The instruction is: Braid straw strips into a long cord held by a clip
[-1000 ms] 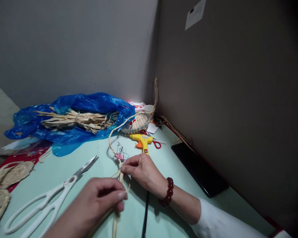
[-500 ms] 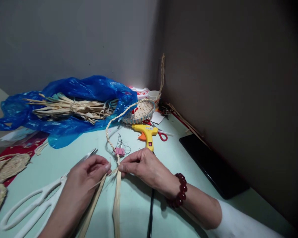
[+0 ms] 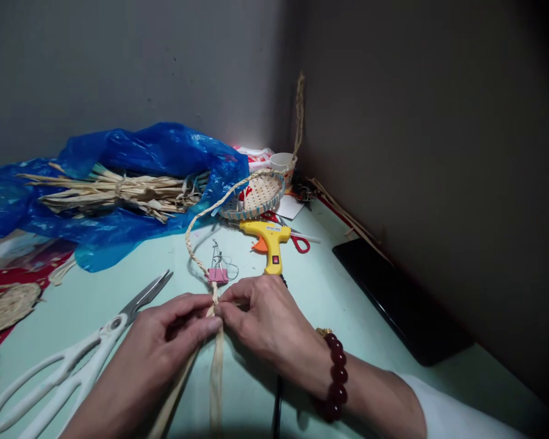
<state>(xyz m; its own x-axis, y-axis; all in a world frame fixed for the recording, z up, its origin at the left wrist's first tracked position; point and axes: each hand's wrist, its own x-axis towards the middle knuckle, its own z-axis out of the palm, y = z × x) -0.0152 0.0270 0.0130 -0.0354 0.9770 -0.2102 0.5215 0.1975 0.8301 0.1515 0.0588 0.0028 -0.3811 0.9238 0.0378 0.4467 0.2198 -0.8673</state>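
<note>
My left hand [image 3: 178, 332] pinches a pale straw strand just below the braided straw cord [image 3: 196, 225]. From the other side, my right hand [image 3: 260, 323] closes thumb and finger on the strands at the same spot. A pink binder clip [image 3: 218, 275] grips the braid a little above my fingertips. Below my hands, two loose straw strips [image 3: 216, 378] run toward the table's near edge. The braid curves up past a shallow woven basket [image 3: 258, 198] toward the white cup [image 3: 282, 161].
White-handled scissors [image 3: 105, 332] lie left of my hands. A yellow glue gun [image 3: 269, 241] and red-handled scissors [image 3: 301, 244] are beyond them. At back left, a blue plastic bag [image 3: 160, 143] holds a straw bundle [image 3: 123, 190]. A black flat device [image 3: 393, 299] lies right.
My left hand has moved right and now meets my right hand at the braid. A thin strand that was stretched between them is now tucked in at my fingertips. The view has shifted slightly.
</note>
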